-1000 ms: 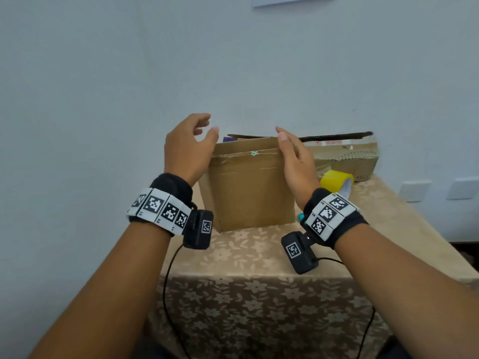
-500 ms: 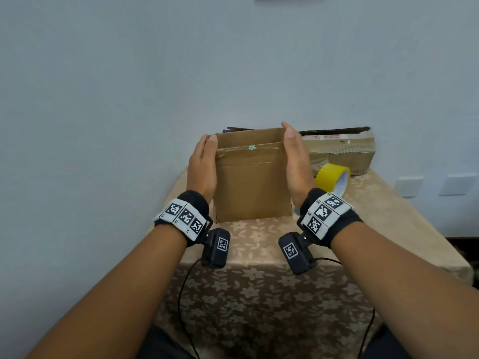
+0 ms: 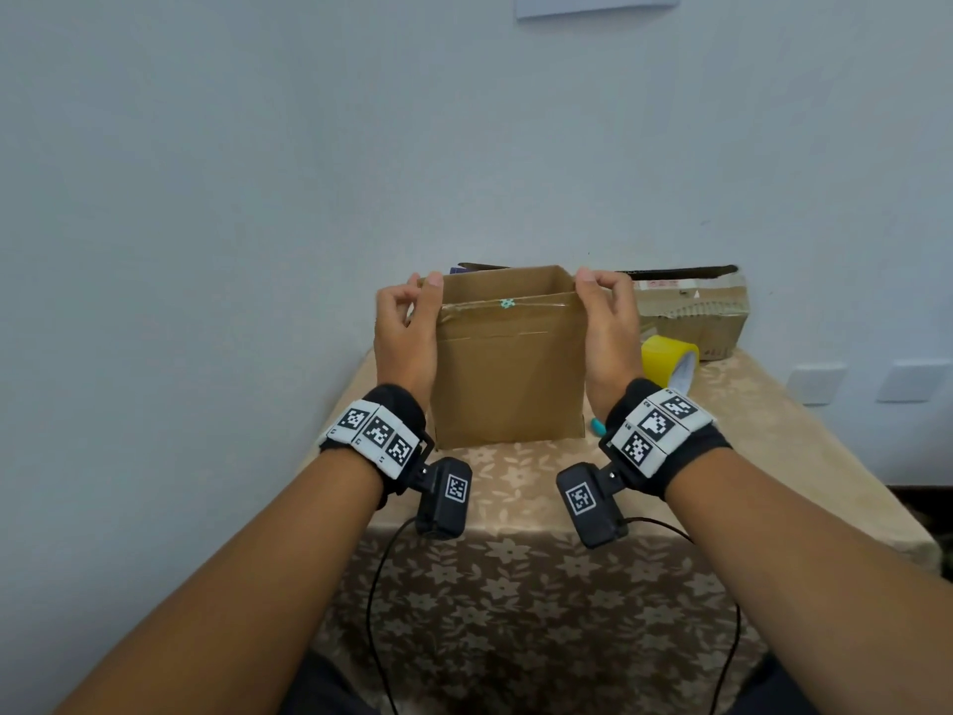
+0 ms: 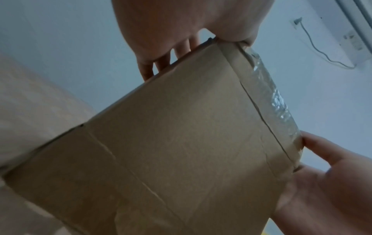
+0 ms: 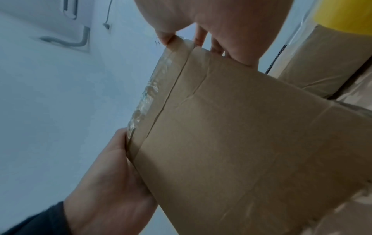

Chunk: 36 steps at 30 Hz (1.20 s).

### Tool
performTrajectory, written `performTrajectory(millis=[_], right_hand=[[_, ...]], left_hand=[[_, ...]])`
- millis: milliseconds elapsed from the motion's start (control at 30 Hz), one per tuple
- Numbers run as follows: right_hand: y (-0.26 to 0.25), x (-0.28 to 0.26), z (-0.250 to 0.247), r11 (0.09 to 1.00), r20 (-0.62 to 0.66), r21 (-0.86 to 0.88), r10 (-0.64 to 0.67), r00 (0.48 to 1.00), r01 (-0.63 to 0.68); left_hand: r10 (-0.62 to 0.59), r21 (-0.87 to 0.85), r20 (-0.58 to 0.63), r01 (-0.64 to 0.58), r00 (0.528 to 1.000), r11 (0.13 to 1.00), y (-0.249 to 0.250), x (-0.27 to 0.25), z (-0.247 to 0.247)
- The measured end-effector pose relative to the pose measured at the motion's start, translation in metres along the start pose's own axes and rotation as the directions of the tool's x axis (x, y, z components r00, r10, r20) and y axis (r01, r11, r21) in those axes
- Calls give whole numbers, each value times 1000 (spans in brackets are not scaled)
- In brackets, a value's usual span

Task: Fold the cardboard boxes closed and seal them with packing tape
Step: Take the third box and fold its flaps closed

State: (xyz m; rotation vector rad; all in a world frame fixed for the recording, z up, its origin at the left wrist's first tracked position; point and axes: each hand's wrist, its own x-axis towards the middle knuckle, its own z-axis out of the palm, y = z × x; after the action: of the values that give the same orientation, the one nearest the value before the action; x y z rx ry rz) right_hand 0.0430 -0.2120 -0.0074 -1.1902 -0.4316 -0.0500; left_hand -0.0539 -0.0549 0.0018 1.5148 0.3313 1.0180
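Cardboard box (image 3: 508, 374) stands upright between your hands; left hand (image 3: 406, 332) and right hand (image 3: 608, 330) each pinch a top corner, equally near.

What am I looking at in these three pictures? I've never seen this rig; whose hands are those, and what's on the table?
No machine: a person's bare hands, with cameras strapped to both wrists. The big picture comes from a head camera; the other two look along each wrist. The left hand and right hand pinch the top corners of an upright cardboard box, open on top, with old clear tape on its flap. On the table behind sit a yellow tape roll and a second box.
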Motion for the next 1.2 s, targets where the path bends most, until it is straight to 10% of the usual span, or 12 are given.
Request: performTrajectory(millis=[833,1067,1200], right_hand=[[13,6,6,984,-79,-179,-15,997,0],[7,14,3,883,-17,-426,210,978,-197],[1,10,9,902,25,-431,50,998,-34]], left_hand=[[-12,131,-13,14,1000,991,-7,5,3],[-357,426,71,295,931,855,1,18,-2],[-114,470,-11,106,993,876,7,19,-5]])
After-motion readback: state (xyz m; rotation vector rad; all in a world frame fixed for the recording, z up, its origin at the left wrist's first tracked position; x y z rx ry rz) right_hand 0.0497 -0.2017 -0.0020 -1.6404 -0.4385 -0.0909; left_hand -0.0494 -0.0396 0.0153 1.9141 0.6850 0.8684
